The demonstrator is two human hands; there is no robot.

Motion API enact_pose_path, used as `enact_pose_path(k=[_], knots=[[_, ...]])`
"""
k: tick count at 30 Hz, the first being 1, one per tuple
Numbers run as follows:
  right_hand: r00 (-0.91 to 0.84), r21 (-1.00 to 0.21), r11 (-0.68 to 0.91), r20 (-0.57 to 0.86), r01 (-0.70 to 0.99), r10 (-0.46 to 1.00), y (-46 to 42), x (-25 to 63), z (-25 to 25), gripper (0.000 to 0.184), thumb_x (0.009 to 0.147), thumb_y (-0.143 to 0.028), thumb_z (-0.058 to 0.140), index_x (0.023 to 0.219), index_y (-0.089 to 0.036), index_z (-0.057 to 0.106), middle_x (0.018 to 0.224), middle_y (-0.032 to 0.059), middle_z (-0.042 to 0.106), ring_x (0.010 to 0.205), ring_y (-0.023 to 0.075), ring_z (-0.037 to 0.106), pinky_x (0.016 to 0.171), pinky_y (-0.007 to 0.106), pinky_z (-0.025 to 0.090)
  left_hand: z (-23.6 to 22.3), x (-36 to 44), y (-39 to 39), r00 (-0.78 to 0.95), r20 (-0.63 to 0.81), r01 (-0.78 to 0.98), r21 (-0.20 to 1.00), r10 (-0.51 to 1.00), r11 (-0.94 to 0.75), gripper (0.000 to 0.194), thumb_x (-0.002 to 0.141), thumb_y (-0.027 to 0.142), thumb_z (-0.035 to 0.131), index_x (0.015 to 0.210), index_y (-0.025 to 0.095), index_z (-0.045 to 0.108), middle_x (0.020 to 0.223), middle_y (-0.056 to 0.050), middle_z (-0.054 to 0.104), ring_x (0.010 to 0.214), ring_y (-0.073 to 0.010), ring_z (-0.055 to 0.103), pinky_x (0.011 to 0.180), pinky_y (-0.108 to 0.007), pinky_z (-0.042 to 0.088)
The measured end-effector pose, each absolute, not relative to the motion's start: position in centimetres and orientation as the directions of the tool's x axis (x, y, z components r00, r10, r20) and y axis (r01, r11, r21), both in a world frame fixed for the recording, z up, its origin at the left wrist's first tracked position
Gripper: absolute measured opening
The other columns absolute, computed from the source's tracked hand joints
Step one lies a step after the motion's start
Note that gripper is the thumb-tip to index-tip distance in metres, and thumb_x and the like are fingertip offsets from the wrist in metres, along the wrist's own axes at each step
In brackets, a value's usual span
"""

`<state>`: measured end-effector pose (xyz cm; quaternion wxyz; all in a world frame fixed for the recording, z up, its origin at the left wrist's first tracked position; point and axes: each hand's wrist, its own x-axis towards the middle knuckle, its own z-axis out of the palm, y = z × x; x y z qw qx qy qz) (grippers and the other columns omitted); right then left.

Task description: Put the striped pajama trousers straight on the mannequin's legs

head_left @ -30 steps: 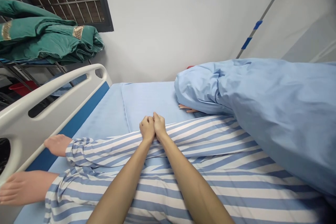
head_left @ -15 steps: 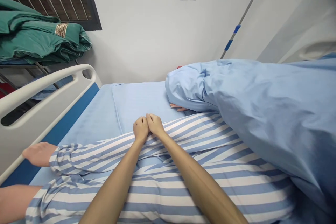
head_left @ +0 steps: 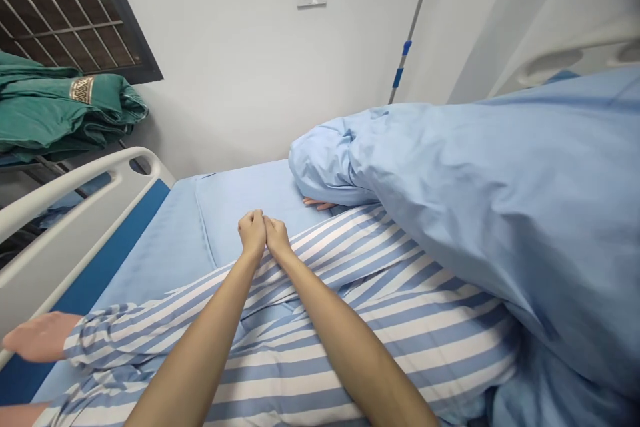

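Left hand (head_left: 253, 232) and right hand (head_left: 277, 235) were paired, grips clenched, at striped trousers (head_left: 345, 240) seemingly exposed by the quilt (head_left: 465, 200) being bunched toward three o'clock.

Past your left hand (head_left: 253, 230) and right hand (head_left: 277, 235), set close together over the far leg of the striped trousers (head_left: 345, 233), you have flat room across the blue bedsheet (head_left: 245, 190) as far as the white wall (head_left: 225, 47). On your left, the bed's footboard (head_left: 65, 200) closes that passage, with a bare foot (head_left: 43, 335) near it. On your right, the bulky blue quilt (head_left: 425, 160) blocks you, and fingers (head_left: 325, 205) stick out beneath its edge. Between the trouser legs you get only a narrow gap, crossed from above by your own forearms (head_left: 345, 323).
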<state>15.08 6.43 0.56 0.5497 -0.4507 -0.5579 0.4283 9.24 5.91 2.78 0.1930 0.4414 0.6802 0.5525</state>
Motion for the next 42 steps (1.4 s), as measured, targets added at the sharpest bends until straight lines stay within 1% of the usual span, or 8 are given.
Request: enact_pose_path(k=[3,8,13,16,19,27,34,42], knots=[[0.109,-0.983,0.129,0.115,-0.131,0.987,7.2,15.6,0.5,0.033,0.080,-0.039,0.037,0.053,-0.020,0.038,0.048,-0.0053,0.036,0.051,0.0098,0.034,0.048,0.021,0.029,2.1,11.2,5.9,-0.572,0.191,0.376,0.926,0.798,0.047,0.029,0.075,0.028,0.039,0.047,0.019,0.038,0.047,0.005,0.039,0.051,-0.0093,0.034,0.050,-0.023,0.025],[0.131,-0.988,0.117,0.104,-0.096,0.986,7.5,15.7,0.1,0.033,0.079,-0.038,0.039,0.052,-0.021,0.033,0.047,-0.0059,0.030,0.051,0.0096,0.031,0.046,0.022,0.027,-0.2,11.5,4.9,-0.556,0.204,0.467,0.879,0.806,0.100,0.031,0.077,0.030,0.038,0.049,0.019,0.042,0.052,0.003,0.046,0.053,-0.0104,0.034,0.053,-0.025,0.024],[0.074,-0.975,0.106,0.122,0.193,0.990,7.3,16.3,1.4,0.035,0.083,-0.035,0.034,0.053,-0.019,0.040,0.049,-0.0040,0.039,0.053,0.0104,0.036,0.050,0.022,0.027,-0.5,11.2,5.0,-0.518,0.208,0.483,0.872,0.830,0.083,0.031,0.079,0.031,0.036,0.051,0.019,0.043,0.052,0.002,0.046,0.053,-0.0106,0.034,0.053,-0.025,0.023],[-0.075,-0.874,0.197,0.183,0.444,0.980,7.3,17.6,2.8,0.035,0.084,-0.033,0.036,0.054,-0.018,0.048,0.051,-0.0021,0.047,0.054,0.0109,0.039,0.053,0.022,0.028,-0.5,11.3,5.0,-0.489,0.243,0.508,0.860,0.838,0.048,0.031,0.080,0.030,0.035,0.052,0.019,0.042,0.053,0.002,0.047,0.053,-0.0105,0.034,0.054,-0.025,0.023],[-0.184,-0.796,0.303,0.241,0.524,0.953,6.9,19.1,3.2,0.038,0.086,-0.032,0.037,0.055,-0.018,0.053,0.053,-0.0005,0.052,0.055,0.0108,0.041,0.055,0.022,0.028,-0.7,11.5,5.0,-0.480,0.260,0.523,0.852,0.838,0.036,0.032,0.080,0.032,0.037,0.051,0.019,0.041,0.052,0.002,0.047,0.053,-0.0105,0.035,0.054,-0.025,0.024],[-0.119,-0.884,0.315,0.292,0.346,0.949,6.6,20.3,1.3,0.040,0.087,-0.036,0.036,0.056,-0.017,0.052,0.054,-0.0017,0.052,0.056,0.0106,0.043,0.054,0.021,0.030,0.5,12.2,5.4,-0.449,0.240,0.494,0.869,0.860,0.015,0.032,0.077,0.033,0.040,0.049,0.018,0.045,0.050,0.003,0.046,0.052,-0.0102,0.037,0.051,-0.024,0.026],[0.063,-0.970,0.237,0.240,0.050,0.969,7.7,21.1,1.3,0.037,0.084,-0.040,0.034,0.055,-0.019,0.042,0.051,-0.0039,0.044,0.054,0.0105,0.040,0.051,0.021,0.030,2.9,16.0,7.5,-0.559,0.183,0.209,0.975,0.808,-0.077,0.030,0.073,0.029,0.041,0.047,0.020,0.029,0.045,0.007,0.025,0.046,-0.0072,0.027,0.045,-0.022,0.023],[0.130,-0.973,0.186,0.204,0.135,0.970,7.7,21.1,1.5,0.037,0.085,-0.037,0.036,0.053,-0.019,0.040,0.052,-0.0030,0.046,0.054,0.0107,0.041,0.051,0.022,0.031,0.5,16.0,6.9,-0.485,0.227,0.410,0.912,0.845,-0.009,0.034,0.079,0.032,0.039,0.049,0.018,0.047,0.049,0.002,0.049,0.051,-0.0103,0.039,0.053,-0.024,0.029]])
